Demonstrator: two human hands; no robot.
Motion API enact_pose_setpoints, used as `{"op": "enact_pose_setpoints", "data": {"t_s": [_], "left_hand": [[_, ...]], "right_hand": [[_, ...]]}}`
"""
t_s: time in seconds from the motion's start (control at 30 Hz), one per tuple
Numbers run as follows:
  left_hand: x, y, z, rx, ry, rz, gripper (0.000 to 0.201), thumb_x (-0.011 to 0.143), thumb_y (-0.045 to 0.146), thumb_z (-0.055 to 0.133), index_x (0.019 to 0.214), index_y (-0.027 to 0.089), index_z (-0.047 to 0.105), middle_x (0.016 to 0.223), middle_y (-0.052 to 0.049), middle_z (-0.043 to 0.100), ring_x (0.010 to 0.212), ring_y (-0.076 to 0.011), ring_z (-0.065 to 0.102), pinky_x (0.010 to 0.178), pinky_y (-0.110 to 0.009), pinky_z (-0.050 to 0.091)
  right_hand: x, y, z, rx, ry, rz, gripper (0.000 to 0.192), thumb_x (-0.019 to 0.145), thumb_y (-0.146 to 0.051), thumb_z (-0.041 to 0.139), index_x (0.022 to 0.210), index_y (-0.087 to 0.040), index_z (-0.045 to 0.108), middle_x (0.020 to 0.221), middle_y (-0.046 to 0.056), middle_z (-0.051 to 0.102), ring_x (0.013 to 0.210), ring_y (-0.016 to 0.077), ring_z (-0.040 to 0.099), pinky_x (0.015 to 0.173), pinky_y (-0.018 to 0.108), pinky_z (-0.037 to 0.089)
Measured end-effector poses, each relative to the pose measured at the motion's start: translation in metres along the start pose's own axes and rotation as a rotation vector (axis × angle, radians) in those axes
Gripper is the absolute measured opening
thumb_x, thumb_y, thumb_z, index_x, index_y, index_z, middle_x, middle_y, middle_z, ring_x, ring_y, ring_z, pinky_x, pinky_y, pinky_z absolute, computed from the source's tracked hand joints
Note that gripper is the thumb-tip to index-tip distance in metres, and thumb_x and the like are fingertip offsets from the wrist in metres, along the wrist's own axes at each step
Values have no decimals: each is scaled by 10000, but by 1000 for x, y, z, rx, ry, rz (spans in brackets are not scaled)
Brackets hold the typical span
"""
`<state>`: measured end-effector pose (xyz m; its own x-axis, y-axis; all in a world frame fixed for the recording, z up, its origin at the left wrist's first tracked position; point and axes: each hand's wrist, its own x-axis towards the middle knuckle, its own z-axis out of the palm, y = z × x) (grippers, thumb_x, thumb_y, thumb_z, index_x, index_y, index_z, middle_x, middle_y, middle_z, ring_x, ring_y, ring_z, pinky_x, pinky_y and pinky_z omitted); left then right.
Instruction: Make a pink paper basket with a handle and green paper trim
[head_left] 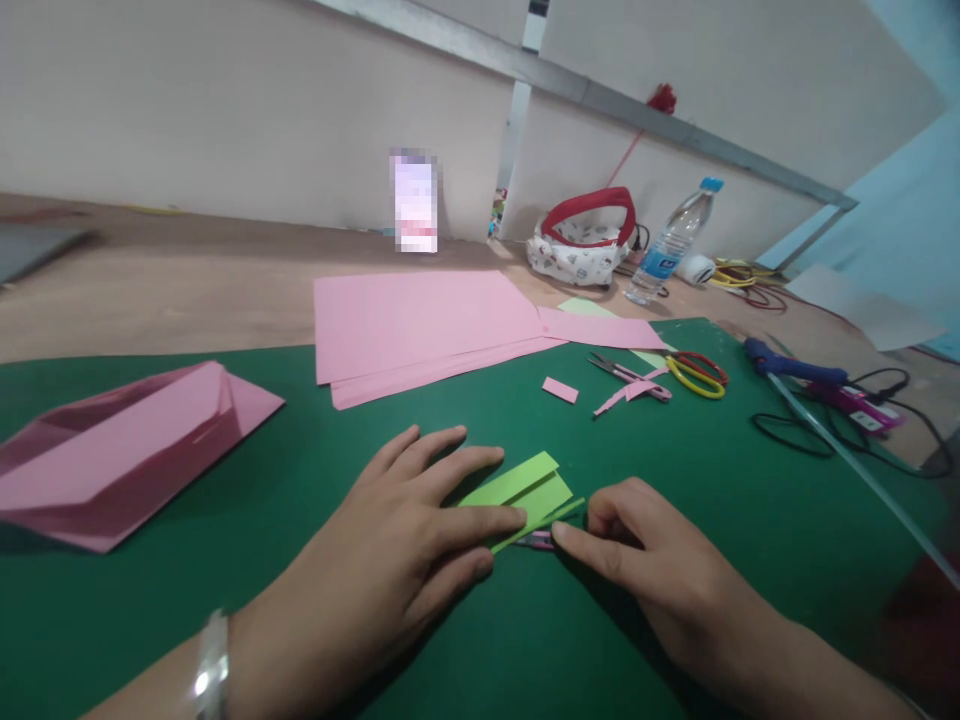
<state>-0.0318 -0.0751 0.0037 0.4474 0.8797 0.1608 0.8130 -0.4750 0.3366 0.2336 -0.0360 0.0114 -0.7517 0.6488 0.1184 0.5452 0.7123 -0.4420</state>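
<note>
My left hand (420, 530) lies with fingers spread, pressing a folded light-green paper (536, 483) onto the green mat (360, 640). A narrow green strip (566, 509) stands out along the near edge of that paper. Just below it is a small pink tool (535, 540) with a dark metallic part, possibly a craft knife; its exact kind is unclear. My right hand (652, 560) is closed, its thumb and curled fingers at the tool's right end. The rest of the tool is hidden by the hand.
A folded pink paper shape (142, 440) sits left. Pink sheets (420, 320), a pink scrap (560, 390), scissors (697, 375) and pink strips (637, 388) lie beyond my hands. Right is a blue glue gun (795, 365); behind stand a bottle (667, 250), pouch (574, 255) and phone (415, 205).
</note>
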Motion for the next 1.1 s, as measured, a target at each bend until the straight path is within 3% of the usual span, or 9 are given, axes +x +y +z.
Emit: {"op": "enact_pose_setpoints", "data": {"t_s": [0.27, 0.43, 0.53, 0.67, 0.73, 0.9, 1.1], "left_hand": [[2, 1, -1, 7, 2, 8, 301, 942, 442, 485, 1211, 556, 560, 1424, 53, 520, 1315, -369, 421, 983, -696, 360], [1, 2, 0, 9, 2, -9, 380, 930, 353, 520, 1255, 550, 521, 1438, 66, 501, 1336, -367, 389, 1016, -696, 326], [-2, 4, 1, -28, 54, -31, 424, 908, 318, 559, 1295, 479, 499, 1418, 34, 516, 1321, -338, 389, 1042, -655, 322], [-4, 7, -1, -100, 86, -27, 180, 918, 231, 503, 1026, 316, 618, 1337, -10, 552, 1304, -299, 376, 1067, -605, 315], [-4, 8, -3, -103, 72, 7, 218, 915, 164, 451, 882, 288, 627, 1320, -9, 539, 1298, -289, 373, 1059, -584, 323], [-4, 6, -8, -100, 85, 126, 264, 909, 180, 462, 827, 319, 671, 1262, -18, 543, 1242, -294, 416, 962, -508, 410], [-5, 3, -5, -94, 105, 143, 309, 927, 198, 475, 1026, 412, 674, 1250, -6, 561, 1203, -281, 448, 945, -482, 419]], "right_hand": [[7, -16, 8, -9, -6, -3, 263, 978, -396, 455, 1018, -223, 649, 806, 35, 553, 746, 178, 508, 608, 288, 410], [5, -7, 0, -53, 57, -111, 305, 990, -241, 409, 1220, -268, 608, 835, 42, 528, 755, 176, 489, 636, 296, 411], [1, 1, -3, -106, 116, -127, 338, 988, -203, 405, 1260, -261, 597, 813, 43, 512, 733, 173, 477, 619, 292, 405], [-1, 3, -3, -137, 125, -143, 339, 995, -183, 396, 1266, -232, 594, 815, 49, 503, 742, 171, 462, 617, 292, 396], [-2, 1, -2, -126, 103, -120, 327, 997, -196, 402, 1259, -232, 594, 828, 49, 501, 759, 173, 463, 630, 296, 402], [-4, -2, -1, -109, 55, -67, 297, 987, -273, 440, 1232, -290, 607, 853, 45, 534, 769, 186, 483, 631, 302, 405], [-1, 0, 1, -115, 27, -93, 338, 987, -248, 433, 1290, -299, 573, 863, 45, 524, 768, 186, 477, 643, 311, 385]]}}
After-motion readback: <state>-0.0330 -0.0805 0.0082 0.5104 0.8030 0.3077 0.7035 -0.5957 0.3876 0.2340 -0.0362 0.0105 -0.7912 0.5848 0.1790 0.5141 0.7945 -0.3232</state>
